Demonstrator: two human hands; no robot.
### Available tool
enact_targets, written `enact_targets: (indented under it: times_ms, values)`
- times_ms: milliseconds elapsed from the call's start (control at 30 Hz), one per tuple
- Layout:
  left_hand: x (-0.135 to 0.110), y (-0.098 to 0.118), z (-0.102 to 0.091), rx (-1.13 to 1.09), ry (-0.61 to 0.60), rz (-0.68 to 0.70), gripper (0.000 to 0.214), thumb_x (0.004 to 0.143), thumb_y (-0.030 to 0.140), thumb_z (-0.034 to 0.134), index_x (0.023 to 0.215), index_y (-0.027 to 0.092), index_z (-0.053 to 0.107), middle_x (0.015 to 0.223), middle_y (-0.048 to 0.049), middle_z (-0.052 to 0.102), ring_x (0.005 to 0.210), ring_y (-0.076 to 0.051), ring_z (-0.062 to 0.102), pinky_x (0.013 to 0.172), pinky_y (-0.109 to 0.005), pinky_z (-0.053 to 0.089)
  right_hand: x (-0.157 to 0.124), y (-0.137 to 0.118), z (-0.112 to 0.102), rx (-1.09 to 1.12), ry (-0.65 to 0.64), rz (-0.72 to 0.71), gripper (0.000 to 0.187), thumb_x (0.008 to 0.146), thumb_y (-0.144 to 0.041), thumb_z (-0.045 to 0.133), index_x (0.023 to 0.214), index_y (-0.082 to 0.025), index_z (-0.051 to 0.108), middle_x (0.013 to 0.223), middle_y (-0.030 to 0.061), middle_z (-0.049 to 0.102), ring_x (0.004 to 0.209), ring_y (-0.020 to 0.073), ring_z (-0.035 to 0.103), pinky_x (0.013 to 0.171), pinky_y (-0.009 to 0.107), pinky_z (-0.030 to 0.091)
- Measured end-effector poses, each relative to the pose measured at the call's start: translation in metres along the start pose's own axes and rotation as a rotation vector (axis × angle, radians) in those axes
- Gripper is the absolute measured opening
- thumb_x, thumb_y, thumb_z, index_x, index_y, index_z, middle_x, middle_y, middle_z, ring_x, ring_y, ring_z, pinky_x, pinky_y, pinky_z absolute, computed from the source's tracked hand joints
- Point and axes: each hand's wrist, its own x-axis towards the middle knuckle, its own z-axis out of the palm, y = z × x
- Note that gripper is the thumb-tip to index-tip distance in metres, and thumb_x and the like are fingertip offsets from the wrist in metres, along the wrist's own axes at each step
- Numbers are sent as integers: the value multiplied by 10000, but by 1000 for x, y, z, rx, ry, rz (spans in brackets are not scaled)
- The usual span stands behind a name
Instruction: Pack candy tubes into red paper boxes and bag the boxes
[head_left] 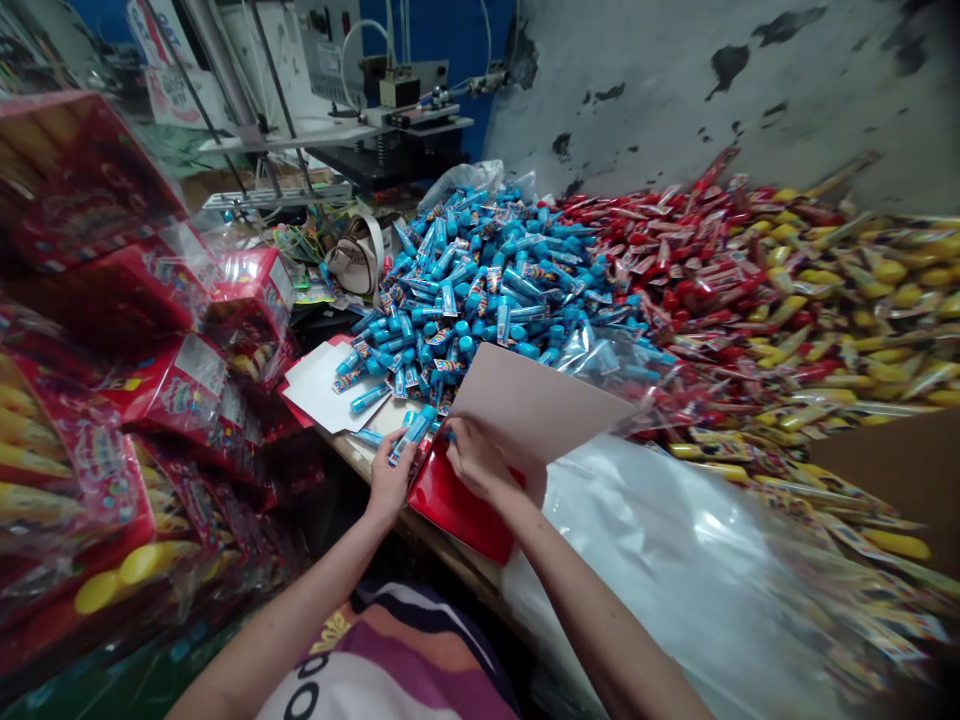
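Left fingers [385, 447] hold tubes [412, 432], likely light, stiff, slick, best pinched mid-barrel; right fingers [465, 441] curl at box [465, 512], grip unclear.

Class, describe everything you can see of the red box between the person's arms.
The red box has a glossy, smooth red side, apparently coated card. A large, plain pale flap stands raised and leaning on its far side. The box sits at a slant before the blue pile, left of a clear plastic sheet. The right hand is at its opening, hiding the inside; whether the left hand touches it is unclear.
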Motion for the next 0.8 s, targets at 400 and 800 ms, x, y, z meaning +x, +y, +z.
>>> enact_targets:
  times_ms: [400,800]
  values:
    - [-4,11,-4,42,-23,54,419,750,457,686,1066,187,634,807,-9,686,689,-147,646,680,-260,504,-2,-10,16,-27,-32,-1,305,883,-154,429,1163,-165,549,1199,116,563,1101,211,527,946,315,413]
    - [-29,11,-4,346,-423,425,252,818,304,653,1061,251,694,1004,-68,635,956,-216,599,890,-344,471,-53,9,-2,693,264,254,320,857,-463,511,1027,-205,597,899,34,673,804,192,622,770,319,510]
